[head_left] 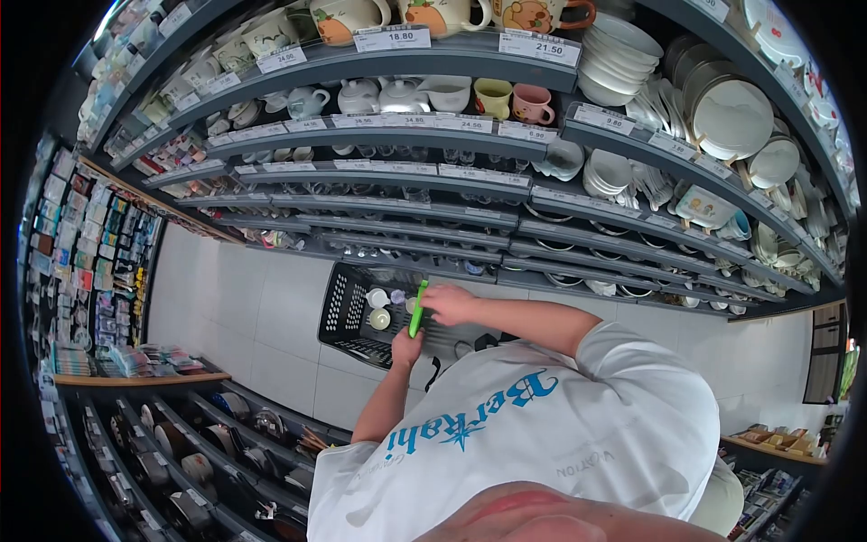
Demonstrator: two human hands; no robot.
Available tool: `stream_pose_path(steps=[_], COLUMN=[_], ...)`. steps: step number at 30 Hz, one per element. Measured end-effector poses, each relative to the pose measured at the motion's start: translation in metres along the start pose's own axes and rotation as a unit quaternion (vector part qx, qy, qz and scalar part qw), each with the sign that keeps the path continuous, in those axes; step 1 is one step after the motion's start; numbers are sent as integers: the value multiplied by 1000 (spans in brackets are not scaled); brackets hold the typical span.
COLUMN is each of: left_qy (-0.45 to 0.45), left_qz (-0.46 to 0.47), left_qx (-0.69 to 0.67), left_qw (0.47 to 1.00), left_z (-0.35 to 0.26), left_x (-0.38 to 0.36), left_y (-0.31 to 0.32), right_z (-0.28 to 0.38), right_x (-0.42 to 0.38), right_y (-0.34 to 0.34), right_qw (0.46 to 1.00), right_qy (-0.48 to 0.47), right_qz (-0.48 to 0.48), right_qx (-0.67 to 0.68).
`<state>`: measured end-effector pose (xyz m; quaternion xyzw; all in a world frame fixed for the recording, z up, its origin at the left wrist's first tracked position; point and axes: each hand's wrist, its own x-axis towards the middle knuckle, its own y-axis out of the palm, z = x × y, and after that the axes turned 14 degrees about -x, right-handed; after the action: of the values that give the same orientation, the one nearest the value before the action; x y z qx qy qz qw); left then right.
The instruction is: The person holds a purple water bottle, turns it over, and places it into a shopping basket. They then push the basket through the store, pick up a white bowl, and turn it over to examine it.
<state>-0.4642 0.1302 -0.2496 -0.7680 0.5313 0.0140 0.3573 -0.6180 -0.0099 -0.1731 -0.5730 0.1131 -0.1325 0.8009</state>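
A bright green bar (418, 309), which looks like the handle of the black shopping basket (339, 303), runs between my two hands. My left hand (406, 348) is closed round its near end. Higher up, my right hand (449, 304) has its fingers curled against the bar's far part. Beyond the bar, inside the basket, lie a white cup (377, 298), a pale cream cup (379, 319) and a small lavender item (397, 296). Another pale piece is partly hidden behind the green bar.
Shelves ahead carry mugs (348, 20), teapots (358, 96), stacked bowls (619, 59) and plates (733, 119). Pans (197, 468) fill a rack at lower left. Packaged goods hang on a wall display (86, 244) at left. The tiled floor (284, 316) surrounds the basket.
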Motion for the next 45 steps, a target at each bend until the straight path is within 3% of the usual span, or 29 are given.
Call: stream_pose_path(steps=[5, 13, 18, 23, 29, 38, 40, 45], left_qy=[13, 45, 40, 90, 62, 43, 38, -2], left_qz=[-6, 50, 58, 45, 61, 46, 37, -14], left_qx=[-28, -94, -62, -83, -57, -33, -35, -57], left_qw=[1000, 993, 996, 991, 995, 997, 998, 998], left_z=[0, 6, -2, 0, -6, -30, -37, -50], left_x=[-2, -16, -30, -41, -33, -32, -36, -42], left_y=[6, 22, 28, 38, 44, 64, 70, 91], right_z=[10, 23, 7, -3, -3, -7, -3, -16], right_x=[17, 31, 33, 23, 18, 16, 12, 4], right_y=[34, 40, 62, 67, 60, 51, 28, 23], right_qw=[994, 957, 950, 958, 959, 930, 907, 909], right_qy=[-75, -89, -71, -63, -63, -115, -138, -164], right_qz=[3, 194, 208, 179, 177, 221, 300, 305], right_qx=[-76, -195, -220, -214, -212, -269, -262, -232])
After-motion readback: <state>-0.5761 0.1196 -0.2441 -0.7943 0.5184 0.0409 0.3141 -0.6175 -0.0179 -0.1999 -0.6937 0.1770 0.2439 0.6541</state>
